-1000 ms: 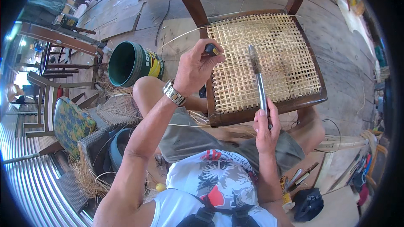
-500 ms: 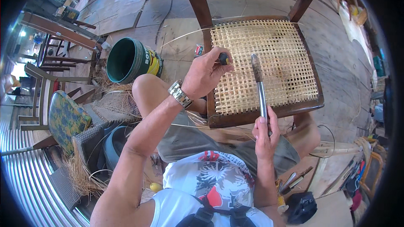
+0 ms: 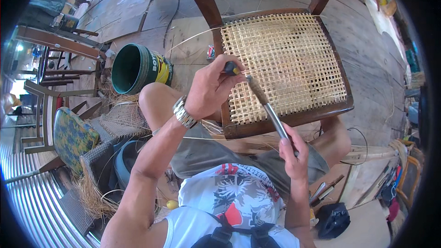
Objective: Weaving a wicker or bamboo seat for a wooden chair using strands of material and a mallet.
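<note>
My left hand (image 3: 209, 85), with a metal-banded watch on the wrist, is closed around a black-and-yellow tool handle (image 3: 231, 68) at the left side of the woven cane seat (image 3: 294, 59). The lower part of that tool is hidden by my fingers. In my right hand (image 3: 294, 150) is a hammer (image 3: 274, 120) with a silver shaft and a worn brown head, gripped low on the shaft. Its head is close to my left fingertips; whether they touch, I cannot tell. The seat is set in a dark wooden chair frame (image 3: 294, 126) between my legs.
A dark green bucket (image 3: 149, 69) stands to the left, by a camouflage-patterned cushion (image 3: 76, 133) and loose cane strands (image 3: 89, 193). A long cane strand (image 3: 188, 39) sticks out from the seat's left edge. A black bag (image 3: 333, 223) and hand tools (image 3: 327, 190) lie at lower right.
The hammer's head has swung left from over the seat to beside my left hand, its shaft now slanted. My left hand still grips the handle; the whole view has shifted slightly.
</note>
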A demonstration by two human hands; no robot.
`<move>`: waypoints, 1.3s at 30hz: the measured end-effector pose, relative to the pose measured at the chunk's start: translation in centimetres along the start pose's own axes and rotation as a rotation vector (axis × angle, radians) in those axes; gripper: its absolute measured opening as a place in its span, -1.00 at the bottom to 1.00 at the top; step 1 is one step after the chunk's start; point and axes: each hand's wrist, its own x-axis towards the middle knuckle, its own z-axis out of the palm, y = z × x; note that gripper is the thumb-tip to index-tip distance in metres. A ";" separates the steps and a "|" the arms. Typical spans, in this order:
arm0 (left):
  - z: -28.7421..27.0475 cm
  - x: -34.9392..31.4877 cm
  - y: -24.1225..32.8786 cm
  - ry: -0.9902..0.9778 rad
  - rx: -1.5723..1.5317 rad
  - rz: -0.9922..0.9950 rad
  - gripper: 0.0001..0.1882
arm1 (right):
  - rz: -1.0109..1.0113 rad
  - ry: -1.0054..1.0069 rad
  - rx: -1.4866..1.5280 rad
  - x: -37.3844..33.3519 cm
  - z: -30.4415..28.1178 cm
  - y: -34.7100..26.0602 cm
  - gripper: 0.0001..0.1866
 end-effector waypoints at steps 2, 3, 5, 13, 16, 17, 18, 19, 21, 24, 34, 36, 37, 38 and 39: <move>0.1 -0.7 -0.5 0.118 -0.106 0.088 -0.73 | 0.129 0.110 0.292 -1.3 -0.6 -1.0 -0.55; 0.2 -0.5 -0.5 0.097 -0.128 0.025 -0.74 | 0.158 0.170 0.337 -1.5 -0.6 -1.4 -0.55; 0.5 -0.3 -0.1 0.057 -0.110 0.007 -0.74 | 0.159 0.191 0.330 -1.5 -0.6 -1.1 -0.55; 0.8 -1.4 -0.1 0.107 -0.220 0.011 -0.69 | 0.076 0.087 0.157 -1.4 -0.7 -0.6 -0.55; 1.3 -1.1 0.0 0.099 -0.241 0.078 -0.71 | 0.168 0.223 0.328 -1.9 -1.5 -1.3 -0.56; 1.2 -1.1 -0.2 0.053 -0.173 0.038 -0.72 | 0.155 0.215 0.290 -1.9 -1.6 -1.3 -0.56; 1.4 -1.1 -0.3 0.043 -0.174 0.040 -0.72 | 0.140 0.210 0.253 -2.0 -1.7 -1.1 -0.56; 1.7 -1.0 -0.3 0.021 -0.129 0.033 -0.72 | 0.158 0.227 0.254 -1.9 -1.2 -1.2 -0.55; 1.8 -1.1 0.1 -0.017 -0.081 0.000 -0.72 | 0.124 0.163 0.163 -1.7 -0.6 -0.8 -0.55; 1.6 -1.6 0.6 0.059 -0.182 0.039 -0.73 | -0.008 -0.026 -0.006 -1.8 -1.6 -1.0 -0.55; 2.3 -1.8 1.9 -0.077 -0.017 0.021 -0.73 | 0.170 0.025 0.081 -2.7 -2.6 -1.8 -0.58; 1.9 -2.9 2.3 -0.003 -0.088 0.037 -0.72 | 0.301 0.007 0.320 -4.0 -4.0 -1.8 -0.58; 2.2 -2.9 2.5 0.026 -0.140 0.083 -0.71 | 0.305 0.068 0.391 -4.7 -4.6 -1.6 -0.57; 2.4 -3.0 2.4 0.023 -0.142 0.082 -0.71 | 0.307 0.071 0.391 -5.0 -4.9 -1.5 -0.57; 2.5 -2.9 2.2 0.002 -0.130 0.053 -0.71 | 0.312 0.126 0.385 -5.1 -5.1 -1.6 -0.56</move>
